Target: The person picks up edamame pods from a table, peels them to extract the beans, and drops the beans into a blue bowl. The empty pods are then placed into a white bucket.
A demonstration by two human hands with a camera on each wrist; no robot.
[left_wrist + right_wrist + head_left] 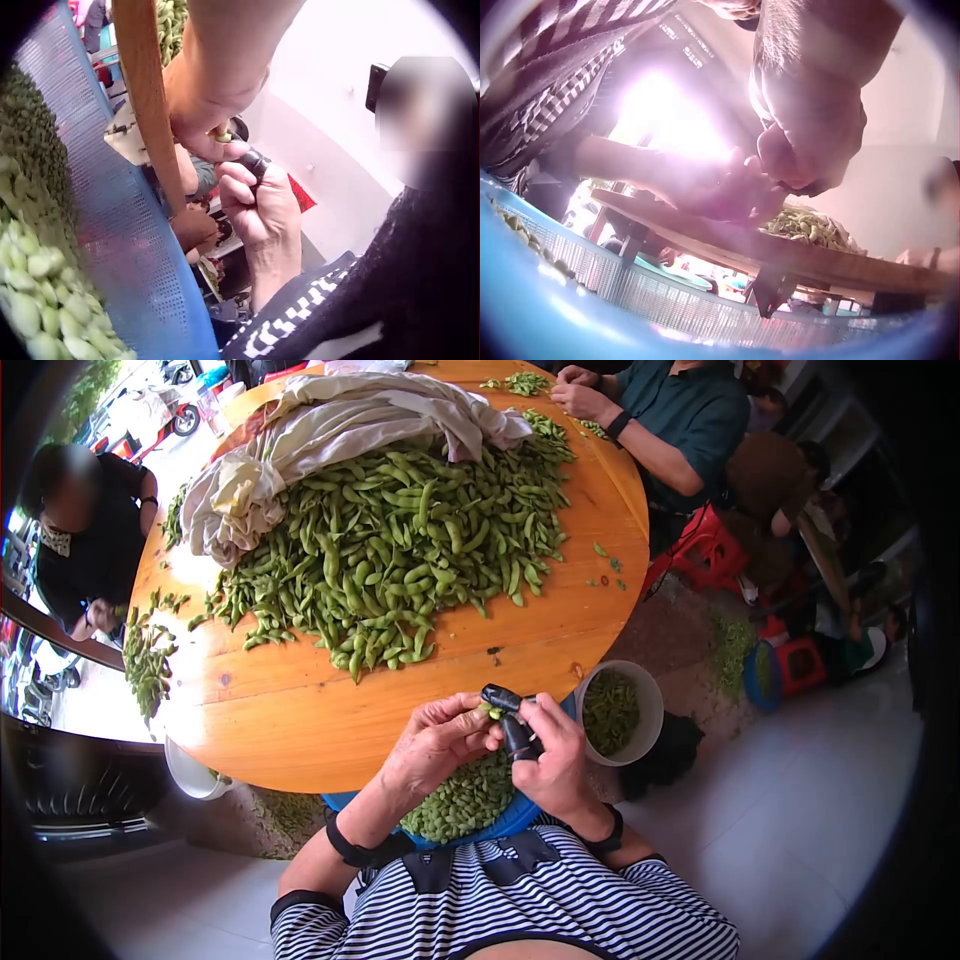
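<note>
While the grip of the left hand (440, 740) pinches a green pod (491, 711), that of the right hand (555, 765) is clamped round a black cutter (517, 738) touching that pod, above the blue basket (515, 820) at the 6 o'clock edge of the table (300, 720); a white bucket (652, 705) stands at 4 o'clock.

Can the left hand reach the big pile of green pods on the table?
Probably yes: only bare table lies between the left hand and the pile of pods, though its fingers now pinch a pod.
</note>
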